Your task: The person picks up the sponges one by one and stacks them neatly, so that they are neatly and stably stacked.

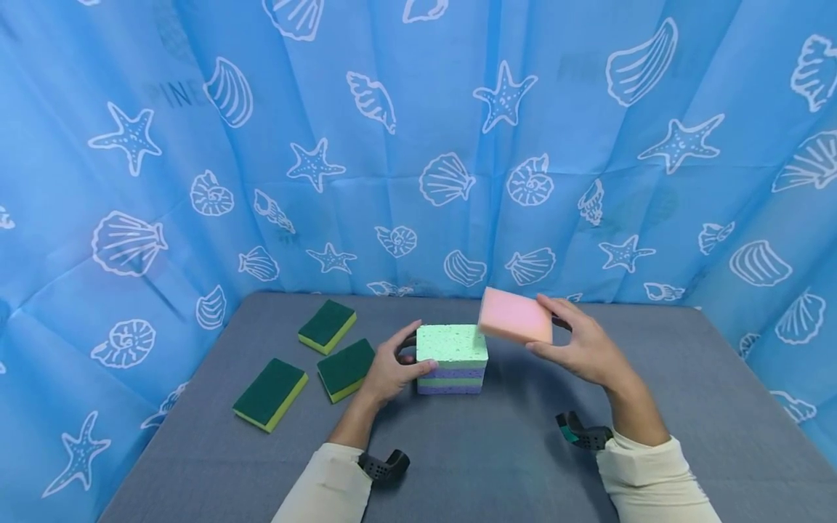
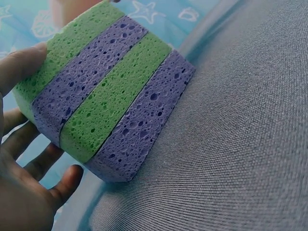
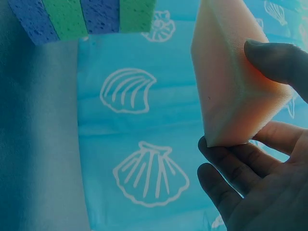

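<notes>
Aslant, pink sponge (image 1: 514,314), long axis sideways

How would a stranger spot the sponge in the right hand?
At the gray table, the left hand grips a green-and-purple sponge stack. Just right of it, the right hand holds the pink sponge above the table. No other sponge shown is pink.

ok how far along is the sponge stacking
Done: a stack of four porous sponges, alternating green and purple, gripped by the left hand. In hand: a pink sponge, held up by the right hand. Probably left: placing it; perhaps also the three scouring sponges lying apart.
</notes>
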Demonstrator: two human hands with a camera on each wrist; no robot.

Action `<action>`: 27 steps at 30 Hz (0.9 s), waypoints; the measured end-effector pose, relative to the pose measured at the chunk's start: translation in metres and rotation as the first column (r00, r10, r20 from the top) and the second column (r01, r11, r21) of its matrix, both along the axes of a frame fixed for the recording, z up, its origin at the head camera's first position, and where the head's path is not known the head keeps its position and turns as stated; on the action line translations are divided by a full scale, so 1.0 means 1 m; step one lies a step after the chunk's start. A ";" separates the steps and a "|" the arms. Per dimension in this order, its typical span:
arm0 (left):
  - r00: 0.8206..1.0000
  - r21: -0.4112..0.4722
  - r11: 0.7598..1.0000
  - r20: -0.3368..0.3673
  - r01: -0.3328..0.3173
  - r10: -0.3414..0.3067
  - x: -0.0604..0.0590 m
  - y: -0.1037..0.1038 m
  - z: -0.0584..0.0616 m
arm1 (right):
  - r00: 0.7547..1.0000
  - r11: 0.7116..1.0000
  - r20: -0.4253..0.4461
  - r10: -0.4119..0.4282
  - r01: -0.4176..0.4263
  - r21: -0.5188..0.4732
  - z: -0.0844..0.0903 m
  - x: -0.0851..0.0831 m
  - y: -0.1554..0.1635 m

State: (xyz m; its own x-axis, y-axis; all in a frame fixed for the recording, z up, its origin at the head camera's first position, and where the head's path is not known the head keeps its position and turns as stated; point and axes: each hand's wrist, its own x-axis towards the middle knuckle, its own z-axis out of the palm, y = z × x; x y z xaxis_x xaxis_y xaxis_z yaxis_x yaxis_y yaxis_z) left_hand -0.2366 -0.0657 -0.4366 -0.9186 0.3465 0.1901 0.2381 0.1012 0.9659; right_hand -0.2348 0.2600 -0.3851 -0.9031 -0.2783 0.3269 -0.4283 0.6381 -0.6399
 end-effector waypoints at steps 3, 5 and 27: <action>1.000 0.000 1.000 -0.005 -0.009 0.009 0.000 0.001 -0.001 | 1.000 1.000 -0.009 0.019 -0.019 0.003 -0.001 0.000 -0.005; 1.000 0.006 1.000 -0.012 -0.024 0.024 -0.005 0.002 -0.010 | 0.999 1.000 -0.011 0.030 -0.030 0.000 -0.001 0.000 -0.009; 1.000 0.020 1.000 -0.027 -0.015 0.015 -0.004 0.002 -0.008 | 0.986 0.986 -0.026 0.166 -0.167 -0.030 -0.002 -0.007 -0.044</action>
State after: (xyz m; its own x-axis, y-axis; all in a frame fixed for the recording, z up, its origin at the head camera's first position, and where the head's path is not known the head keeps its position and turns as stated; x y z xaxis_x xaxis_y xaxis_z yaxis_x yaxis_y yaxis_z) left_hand -0.2407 -0.0633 -0.4444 -0.9181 0.3286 0.2215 0.2624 0.0855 0.9612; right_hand -0.2419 0.2156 -0.3873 -0.8372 -0.4128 0.3587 -0.5417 0.5361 -0.6474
